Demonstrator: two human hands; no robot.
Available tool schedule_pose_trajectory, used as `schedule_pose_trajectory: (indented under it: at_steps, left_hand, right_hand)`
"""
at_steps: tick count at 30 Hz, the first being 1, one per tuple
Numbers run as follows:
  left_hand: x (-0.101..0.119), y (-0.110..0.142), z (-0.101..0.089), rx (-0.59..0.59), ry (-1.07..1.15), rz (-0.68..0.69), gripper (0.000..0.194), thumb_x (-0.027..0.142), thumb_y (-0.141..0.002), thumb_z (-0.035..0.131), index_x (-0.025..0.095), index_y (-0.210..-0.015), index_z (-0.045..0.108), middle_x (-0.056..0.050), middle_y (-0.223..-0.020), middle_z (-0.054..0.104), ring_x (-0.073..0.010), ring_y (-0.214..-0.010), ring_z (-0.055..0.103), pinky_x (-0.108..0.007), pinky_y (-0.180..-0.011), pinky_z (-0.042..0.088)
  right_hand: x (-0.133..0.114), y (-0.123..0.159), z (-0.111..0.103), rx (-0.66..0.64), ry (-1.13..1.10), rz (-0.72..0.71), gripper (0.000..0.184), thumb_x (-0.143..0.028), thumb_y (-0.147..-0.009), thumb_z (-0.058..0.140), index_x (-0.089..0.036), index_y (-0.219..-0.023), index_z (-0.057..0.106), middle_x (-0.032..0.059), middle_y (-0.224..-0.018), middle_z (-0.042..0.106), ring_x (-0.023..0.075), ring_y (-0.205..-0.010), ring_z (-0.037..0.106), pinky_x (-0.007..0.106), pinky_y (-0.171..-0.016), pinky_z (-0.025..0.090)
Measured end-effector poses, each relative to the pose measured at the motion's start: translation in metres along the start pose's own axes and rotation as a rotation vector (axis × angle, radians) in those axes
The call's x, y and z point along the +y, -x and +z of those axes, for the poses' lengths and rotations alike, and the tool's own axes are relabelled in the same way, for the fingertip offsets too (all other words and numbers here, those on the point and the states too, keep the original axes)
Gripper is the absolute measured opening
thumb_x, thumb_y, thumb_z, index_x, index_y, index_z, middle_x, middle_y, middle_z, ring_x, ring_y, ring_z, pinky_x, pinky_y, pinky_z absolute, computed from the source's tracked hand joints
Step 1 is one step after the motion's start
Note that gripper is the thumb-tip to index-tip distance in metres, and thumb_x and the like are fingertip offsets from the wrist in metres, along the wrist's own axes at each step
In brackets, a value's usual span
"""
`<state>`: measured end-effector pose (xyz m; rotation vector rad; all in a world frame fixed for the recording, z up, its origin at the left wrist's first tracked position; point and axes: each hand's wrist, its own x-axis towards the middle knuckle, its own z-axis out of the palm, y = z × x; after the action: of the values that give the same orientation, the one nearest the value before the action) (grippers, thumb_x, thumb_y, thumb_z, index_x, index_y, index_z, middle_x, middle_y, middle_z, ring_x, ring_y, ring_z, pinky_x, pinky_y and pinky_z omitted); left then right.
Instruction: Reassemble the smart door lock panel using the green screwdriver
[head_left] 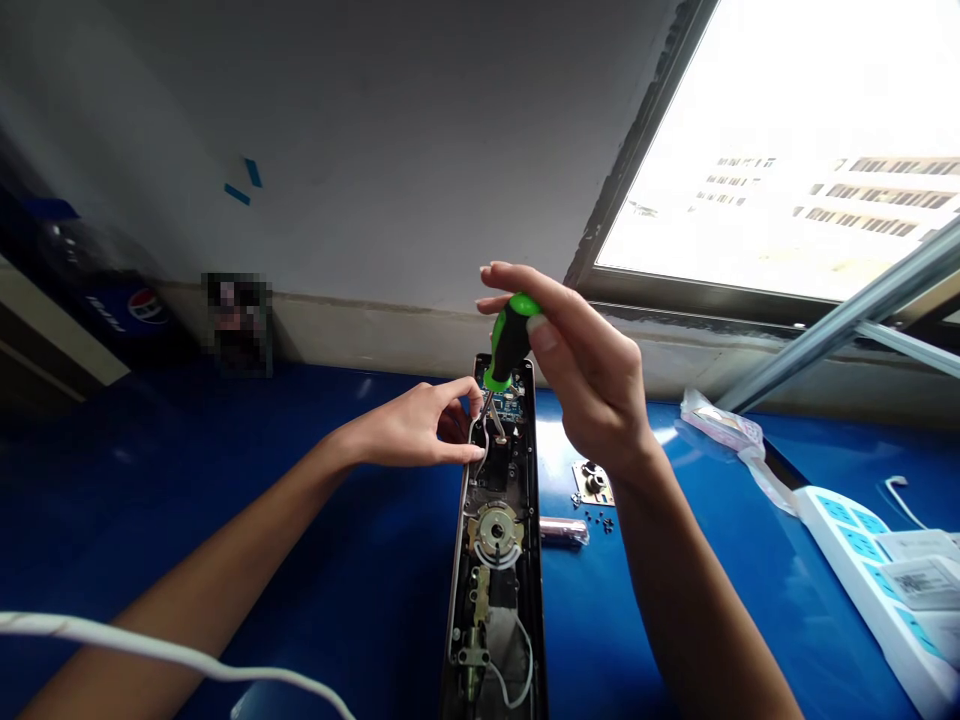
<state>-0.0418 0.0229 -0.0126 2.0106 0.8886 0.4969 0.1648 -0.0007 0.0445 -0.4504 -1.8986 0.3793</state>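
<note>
A dark electronic door lock body (495, 530) lies lengthwise on the blue table, its back open to show a circuit board (508, 402), a round brass-and-steel mechanism (495, 530) and thin wires. My right hand (585, 370) holds a green-and-black screwdriver (510, 340) upright, with its thin shaft pointing down into the top of the lock body. My left hand (424, 425) lies over the upper left edge of the lock body, with its fingers at the wires (480, 440) beside the shaft. The screwdriver's tip is hidden among the wires and fingers.
A small metal plate (592, 483) and several tiny screws (598, 522) lie right of the lock body, near a clear-wrapped cylinder (562, 532). A white power strip (862, 580) and a plastic bag (720, 425) sit at right. A white cable (150, 640) crosses the lower left foreground.
</note>
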Motion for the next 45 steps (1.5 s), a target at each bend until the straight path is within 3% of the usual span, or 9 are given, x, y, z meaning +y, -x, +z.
schedule_pose_trajectory:
  at_steps: [3, 7, 12, 19, 24, 30, 37, 45]
  left_hand:
    - [-0.002, 0.000, 0.000, 0.007, -0.013, 0.001, 0.038, 0.038, -0.082, 0.078, 0.024, -0.112, 0.058, -0.003, -0.095, 0.077, -0.0246, -0.084, 0.075, -0.037, -0.078, 0.058]
    - [-0.003, -0.001, 0.001, 0.013, -0.028, 0.004, 0.036, 0.039, -0.083, 0.078, 0.024, -0.108, 0.058, -0.002, -0.093, 0.077, -0.0246, -0.085, 0.075, -0.037, -0.078, 0.058]
    - [0.000, 0.000, 0.001, -0.003, 0.017, 0.000, 0.039, 0.034, -0.081, 0.078, 0.024, -0.112, 0.057, -0.003, -0.097, 0.078, -0.0238, -0.084, 0.075, -0.037, -0.078, 0.058]
    - [-0.002, 0.000, 0.001, 0.022, -0.028, -0.006, 0.035, 0.038, -0.081, 0.077, 0.023, -0.107, 0.058, -0.002, -0.092, 0.076, -0.0255, -0.086, 0.075, -0.038, -0.078, 0.058]
    - [-0.003, 0.000, 0.000, 0.000, 0.002, -0.002, 0.037, 0.036, -0.083, 0.078, 0.024, -0.109, 0.055, -0.002, -0.096, 0.077, -0.0244, -0.086, 0.075, -0.038, -0.078, 0.059]
    - [-0.003, 0.000, 0.002, 0.015, -0.016, -0.007, 0.032, 0.037, -0.083, 0.079, 0.023, -0.103, 0.058, -0.001, -0.089, 0.076, -0.0251, -0.085, 0.075, -0.037, -0.077, 0.059]
    - [-0.001, -0.001, 0.001, 0.018, 0.019, -0.017, 0.038, 0.035, -0.080, 0.080, 0.022, -0.109, 0.058, -0.001, -0.087, 0.076, -0.0253, -0.084, 0.075, -0.038, -0.076, 0.060]
    - [0.000, -0.002, 0.003, 0.035, 0.091, -0.045, 0.037, 0.031, -0.078, 0.082, 0.021, -0.105, 0.060, -0.002, -0.085, 0.076, -0.0249, -0.081, 0.076, -0.037, -0.073, 0.061]
  right_hand:
    - [-0.001, 0.001, 0.000, -0.012, -0.023, 0.002, 0.033, -0.026, -0.102, 0.061, -0.032, -0.133, 0.069, 0.0043, -0.123, 0.071, 0.0227, -0.110, 0.072, 0.043, -0.090, 0.066]
    - [0.002, 0.001, 0.001, 0.118, 0.044, -0.071, 0.024, -0.030, -0.090, 0.080, -0.032, -0.114, 0.078, 0.0033, -0.103, 0.066, 0.0187, -0.092, 0.067, 0.038, -0.077, 0.065]
    - [-0.003, 0.001, 0.000, -0.021, -0.010, -0.005, 0.037, -0.023, -0.104, 0.053, -0.031, -0.138, 0.066, 0.0053, -0.129, 0.069, 0.0226, -0.112, 0.071, 0.045, -0.094, 0.065]
    - [-0.002, 0.002, 0.002, 0.121, 0.108, -0.053, 0.028, -0.030, -0.088, 0.081, -0.034, -0.115, 0.078, 0.0034, -0.102, 0.068, 0.0209, -0.092, 0.068, 0.043, -0.078, 0.067]
    - [-0.007, 0.002, 0.000, -0.027, 0.021, 0.007, 0.039, -0.022, -0.100, 0.062, -0.033, -0.137, 0.066, 0.0044, -0.131, 0.069, 0.0223, -0.111, 0.071, 0.041, -0.089, 0.067]
    - [-0.004, 0.003, 0.000, 0.059, 0.106, -0.060, 0.030, -0.022, -0.090, 0.077, -0.030, -0.118, 0.074, 0.0022, -0.104, 0.071, 0.0188, -0.091, 0.070, 0.037, -0.075, 0.067]
    - [-0.004, 0.004, -0.006, -0.151, 0.012, 0.035, 0.056, -0.007, -0.091, 0.065, -0.030, -0.143, 0.059, 0.0016, -0.127, 0.073, 0.0195, -0.108, 0.076, 0.035, -0.092, 0.068]
    - [-0.010, 0.003, -0.013, -0.089, 0.145, 0.055, 0.044, -0.014, -0.091, 0.073, -0.027, -0.133, 0.068, -0.0009, -0.123, 0.076, 0.0208, -0.106, 0.079, 0.032, -0.088, 0.072]
